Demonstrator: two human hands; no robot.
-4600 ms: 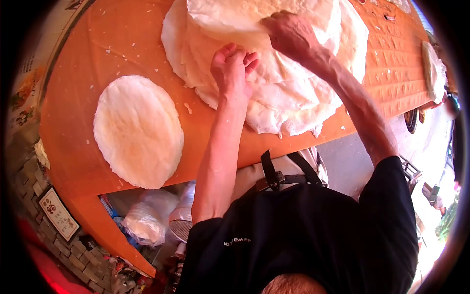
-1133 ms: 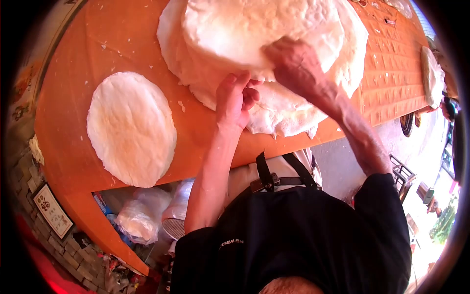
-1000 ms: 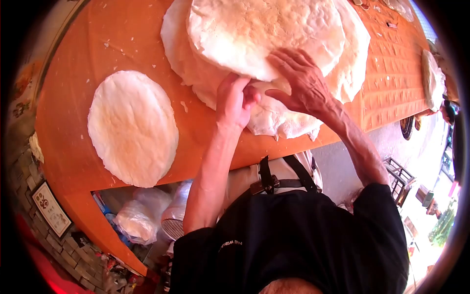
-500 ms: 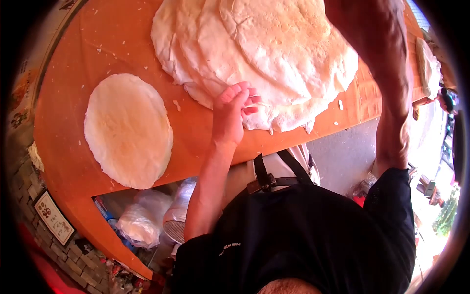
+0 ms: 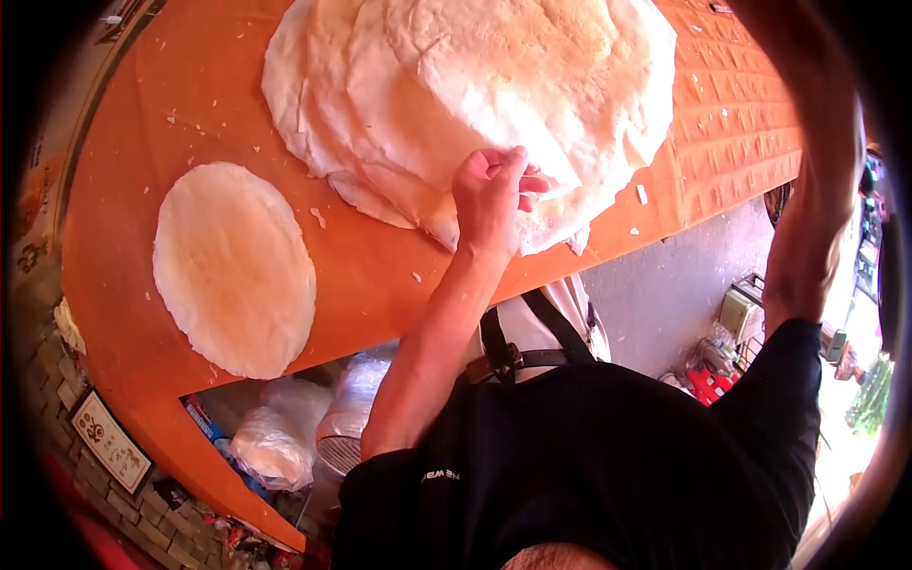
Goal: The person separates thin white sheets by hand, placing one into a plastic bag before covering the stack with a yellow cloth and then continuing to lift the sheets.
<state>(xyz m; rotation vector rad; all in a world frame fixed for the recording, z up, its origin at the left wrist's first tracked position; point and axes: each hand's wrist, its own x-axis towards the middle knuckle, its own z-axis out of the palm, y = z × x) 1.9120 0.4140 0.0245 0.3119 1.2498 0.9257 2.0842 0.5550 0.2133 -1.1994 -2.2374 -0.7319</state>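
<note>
A pile of large, thin flatbreads, pale with lightly browned patches, overlaps in layers near the table's edge. Over the pile's near edge is my left hand, its fingers loosely curled in and the thumb up against them; nothing shows between them. A single oval flatbread lies flat to the left, apart from the pile. At the right my right forearm stretches up and away, and its hand is beyond the top of the view.
An orange-covered table carries the bread, with small white crumbs scattered about. Below its edge are plastic-wrapped bundles. A framed card stands by the brick-patterned surface at lower left. Red and clear packages lie on the floor at right.
My left hand has moved right across the near edge of the pile, its fingers curling tighter. My right arm has swung outward to the right. The view has shifted slightly.
</note>
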